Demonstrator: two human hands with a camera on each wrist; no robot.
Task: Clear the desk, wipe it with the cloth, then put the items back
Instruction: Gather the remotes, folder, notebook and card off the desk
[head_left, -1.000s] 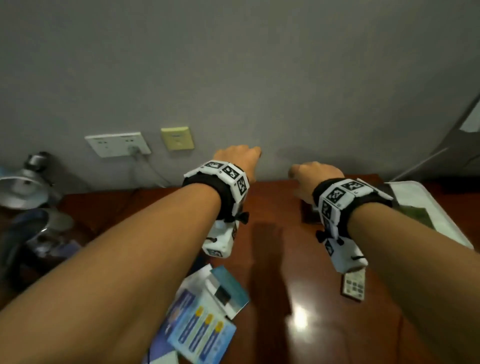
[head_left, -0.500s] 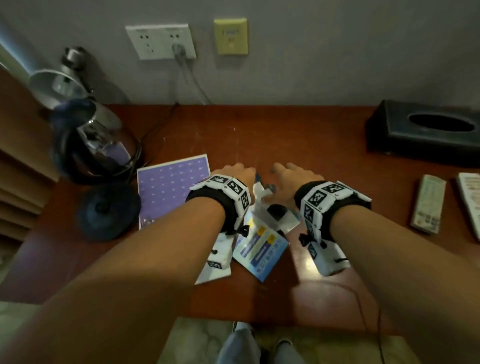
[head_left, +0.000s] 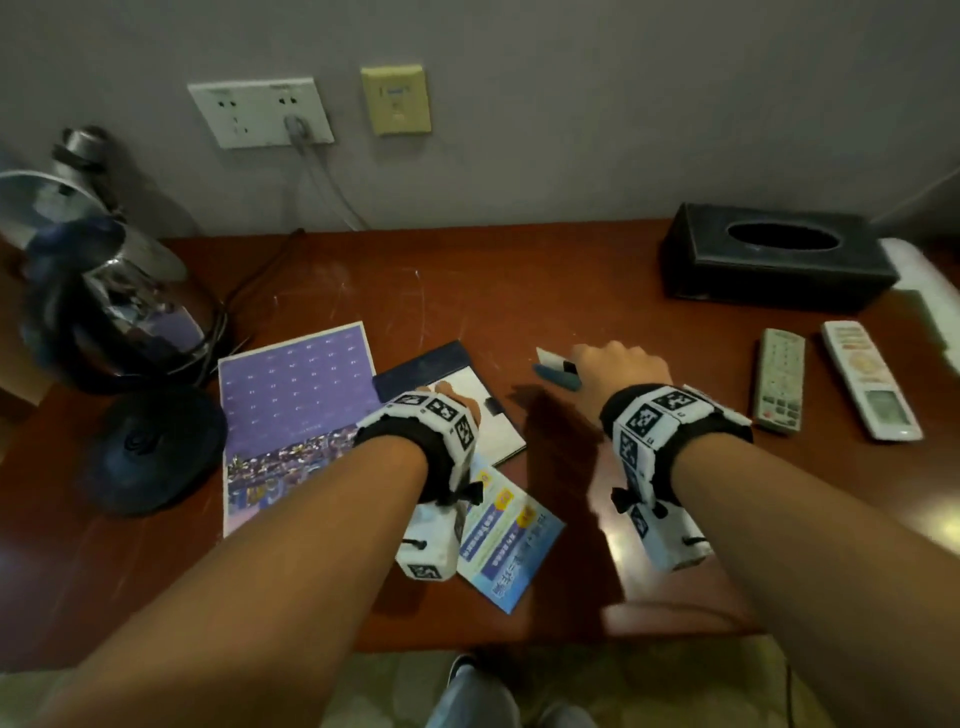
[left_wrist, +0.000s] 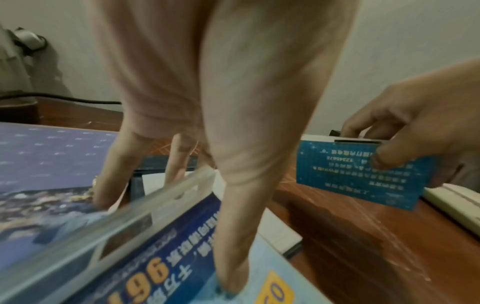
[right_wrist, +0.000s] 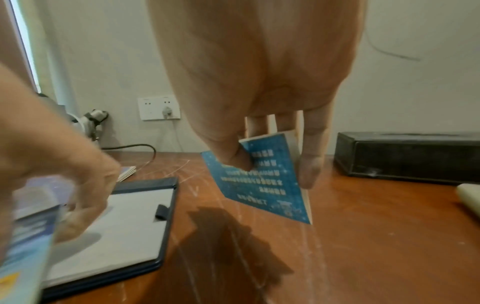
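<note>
On the red-brown desk (head_left: 571, 291), my left hand (head_left: 444, 397) hovers over a dark blue notepad folder (head_left: 488, 410). It pinches a clear acrylic stand (left_wrist: 145, 216) holding a blue leaflet (head_left: 509, 540), thumb on the leaflet face, fingers behind. My right hand (head_left: 615, 366) is a little to the right. Its thumb and fingers pinch a small blue printed card (right_wrist: 267, 185), which hangs tilted just above the wood. The card (left_wrist: 363, 174) is also in the left wrist view. No cloth is in view.
A kettle (head_left: 119, 312) and its round base (head_left: 156, 447) stand at the left, with a cable to the wall socket (head_left: 260, 111). A purple brochure (head_left: 296, 405) lies beside the folder. A black tissue box (head_left: 774, 260) and two remotes (head_left: 779, 384) (head_left: 867, 379) are at the right.
The view dropped from the wall to the desk. Both hands came down onto the leaflet pile; the right hand then drew the blue card off to the right while the left kept the stand.
</note>
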